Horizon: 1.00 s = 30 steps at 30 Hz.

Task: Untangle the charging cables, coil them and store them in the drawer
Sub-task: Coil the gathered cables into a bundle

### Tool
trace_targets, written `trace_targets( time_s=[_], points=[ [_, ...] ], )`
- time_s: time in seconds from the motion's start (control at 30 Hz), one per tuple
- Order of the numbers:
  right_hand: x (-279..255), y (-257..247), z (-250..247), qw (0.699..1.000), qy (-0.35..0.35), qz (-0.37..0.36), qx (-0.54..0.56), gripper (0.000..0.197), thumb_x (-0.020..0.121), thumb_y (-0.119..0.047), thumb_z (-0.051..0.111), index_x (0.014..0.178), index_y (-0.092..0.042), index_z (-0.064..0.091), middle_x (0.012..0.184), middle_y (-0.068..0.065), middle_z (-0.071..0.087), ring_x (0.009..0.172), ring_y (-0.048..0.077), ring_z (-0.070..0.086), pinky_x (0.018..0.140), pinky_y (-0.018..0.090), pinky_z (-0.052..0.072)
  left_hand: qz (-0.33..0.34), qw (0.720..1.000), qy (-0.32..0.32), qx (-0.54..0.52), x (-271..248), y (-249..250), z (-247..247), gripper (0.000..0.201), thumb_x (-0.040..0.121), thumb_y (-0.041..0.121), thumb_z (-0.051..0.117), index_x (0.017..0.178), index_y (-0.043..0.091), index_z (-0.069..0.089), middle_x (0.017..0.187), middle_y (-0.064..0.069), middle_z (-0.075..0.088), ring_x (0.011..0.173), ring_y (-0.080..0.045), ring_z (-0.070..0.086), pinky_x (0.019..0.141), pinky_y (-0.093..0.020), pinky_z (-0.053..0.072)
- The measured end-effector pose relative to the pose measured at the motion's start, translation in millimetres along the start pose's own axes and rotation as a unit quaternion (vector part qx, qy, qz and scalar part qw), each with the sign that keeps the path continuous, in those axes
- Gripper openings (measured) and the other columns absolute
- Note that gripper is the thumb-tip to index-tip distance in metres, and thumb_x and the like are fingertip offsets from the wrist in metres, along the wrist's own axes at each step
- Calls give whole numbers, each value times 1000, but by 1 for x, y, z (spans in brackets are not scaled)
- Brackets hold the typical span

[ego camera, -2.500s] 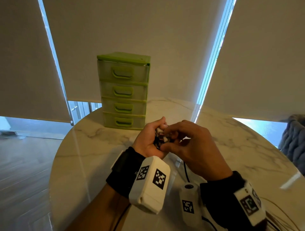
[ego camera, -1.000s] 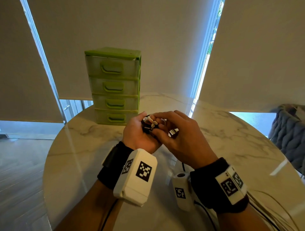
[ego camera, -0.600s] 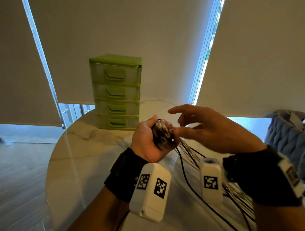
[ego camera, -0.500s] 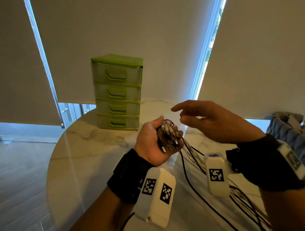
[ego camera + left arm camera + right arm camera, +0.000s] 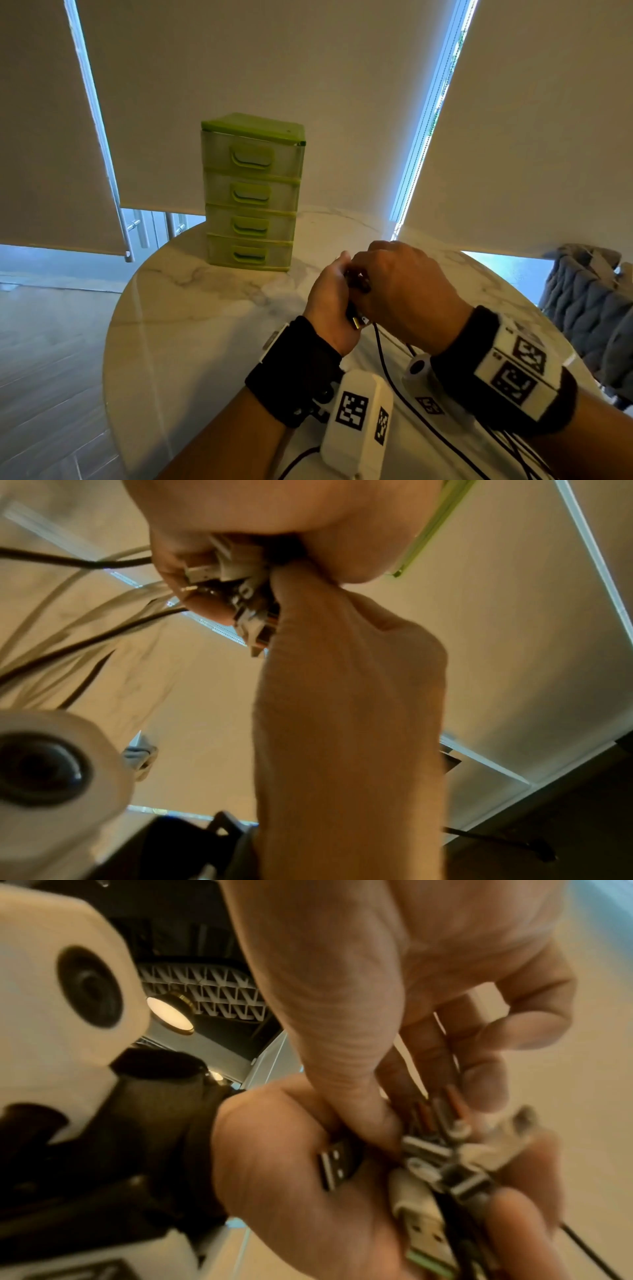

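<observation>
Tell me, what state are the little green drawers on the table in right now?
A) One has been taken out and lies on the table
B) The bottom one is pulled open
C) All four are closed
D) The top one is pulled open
C: in the head view, all four fronts of the green drawer unit sit flush, while both hands work the cable plugs in front of it.

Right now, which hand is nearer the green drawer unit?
Left. The left hand, gripping the bundle of cable plugs, is just in front of the green drawer unit. The right hand pinches the plugs from the side farther from the unit.
</observation>
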State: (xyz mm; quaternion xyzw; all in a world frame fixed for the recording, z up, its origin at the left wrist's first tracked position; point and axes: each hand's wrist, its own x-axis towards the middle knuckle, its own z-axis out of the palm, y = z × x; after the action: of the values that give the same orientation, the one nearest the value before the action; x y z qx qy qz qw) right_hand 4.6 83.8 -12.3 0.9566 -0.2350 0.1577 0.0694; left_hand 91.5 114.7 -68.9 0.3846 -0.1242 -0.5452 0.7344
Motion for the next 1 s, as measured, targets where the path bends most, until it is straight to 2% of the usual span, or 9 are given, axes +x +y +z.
trace_targets(
  time_s=[0.1,0.17,0.27,0.4,0.57,0.7,0.83,0.93,1.0],
  points=[
    [-3,-10,-1,998,-20,-12,-53,22,98,-27,49,112,-20,64,104,-1,63,95,16,60,85,30,51,-5,1000,23,17,-1,-2,0,44,102,46,33,114,15,62,112,-13,70,101,-24,66,80,-35,52],
    [-4,-16,-2,996,-30,-15,-84,21,99,-19,46,110,-13,63,104,4,64,95,19,62,83,30,50,-2,1000,23,15,3,-4,-2,42,102,43,35,116,14,62,119,-13,68,109,-26,62,91,-38,49],
    [-6,-23,0,993,-42,-8,-112,21,100,-13,42,109,-9,60,105,6,65,94,22,63,81,30,47,11,1000,18,11,8,-4,-7,34,101,33,38,92,13,63,90,-10,71,90,-23,64,76,-34,50],
    [-9,-26,5,998,-36,4,-58,24,100,-13,37,114,-8,54,111,8,61,101,25,60,74,31,39,31,1000,-5,-1,15,-4,-14,29,102,29,36,83,14,53,55,4,63,53,-9,61,50,-19,49],
    [-19,-19,5,999,-5,-16,52,21,96,-23,48,110,-15,63,114,-2,60,106,16,54,89,31,44,-31,999,11,29,18,8,-18,39,102,43,30,90,14,53,81,-9,56,66,-16,62,58,-22,53],
    [-10,23,-6,947,-63,16,316,22,95,-35,54,115,-29,61,112,-13,63,103,4,58,91,25,49,-50,998,-41,4,16,18,-17,34,100,36,41,82,12,57,67,-4,59,51,-14,60,48,-19,50],
    [10,40,6,926,-78,36,368,49,93,-56,32,130,-31,51,119,-9,60,114,7,55,104,32,42,-54,992,-108,37,12,17,-13,40,97,32,45,60,18,48,43,4,42,34,-10,44,42,-19,41],
    [25,42,13,911,-143,41,386,69,81,-71,26,100,-18,66,90,-1,68,89,19,65,92,38,52,-62,983,-168,44,7,19,-9,40,95,36,44,59,19,44,40,5,39,31,-8,42,39,-19,38],
    [31,46,11,895,-175,59,406,69,75,-76,27,72,-15,59,62,-4,56,59,18,53,64,30,50,-70,977,-199,27,6,18,-10,37,92,40,45,62,18,46,40,6,40,32,-7,42,39,-19,38]
  ],
)
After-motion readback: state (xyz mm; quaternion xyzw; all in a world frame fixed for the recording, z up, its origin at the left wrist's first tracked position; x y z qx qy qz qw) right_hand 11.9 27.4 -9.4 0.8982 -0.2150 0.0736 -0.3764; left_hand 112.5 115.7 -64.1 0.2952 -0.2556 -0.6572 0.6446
